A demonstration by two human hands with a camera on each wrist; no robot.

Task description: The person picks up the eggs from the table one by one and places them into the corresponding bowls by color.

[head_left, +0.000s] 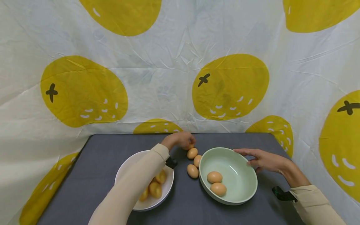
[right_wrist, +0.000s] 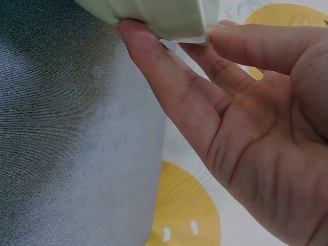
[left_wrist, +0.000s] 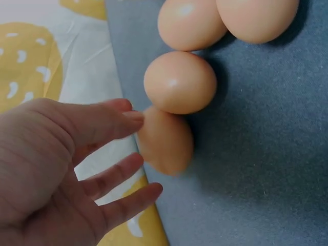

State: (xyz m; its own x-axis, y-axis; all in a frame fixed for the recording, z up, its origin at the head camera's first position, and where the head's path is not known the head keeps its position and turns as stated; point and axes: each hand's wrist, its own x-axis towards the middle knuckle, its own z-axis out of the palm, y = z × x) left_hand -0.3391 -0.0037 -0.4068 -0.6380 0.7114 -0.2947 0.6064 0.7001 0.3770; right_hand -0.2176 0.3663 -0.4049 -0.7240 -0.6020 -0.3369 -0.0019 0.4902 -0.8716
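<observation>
At the far edge of the table, my left hand (head_left: 182, 140) reaches over the farthest brown egg (left_wrist: 166, 142). In the left wrist view its thumb lies at that egg's edge and the other fingers are spread out. Beside it is another egg (head_left: 192, 153), with two more eggs lying nearer, next to the green bowl (head_left: 239, 178). Inside that bowl, an egg (head_left: 214, 177) touches a second egg (head_left: 218, 189). My right hand (head_left: 265, 160) holds the bowl's right rim, its thumb on one side and fingers against the outer wall (right_wrist: 154, 18).
A white bowl (head_left: 168, 187) stands at the left under my left forearm, with several golden-yellow rounded things (head_left: 155, 189) in it. The dark grey table (head_left: 84, 175) ends at a white cloth (head_left: 163, 87) printed with yellow fruit shapes.
</observation>
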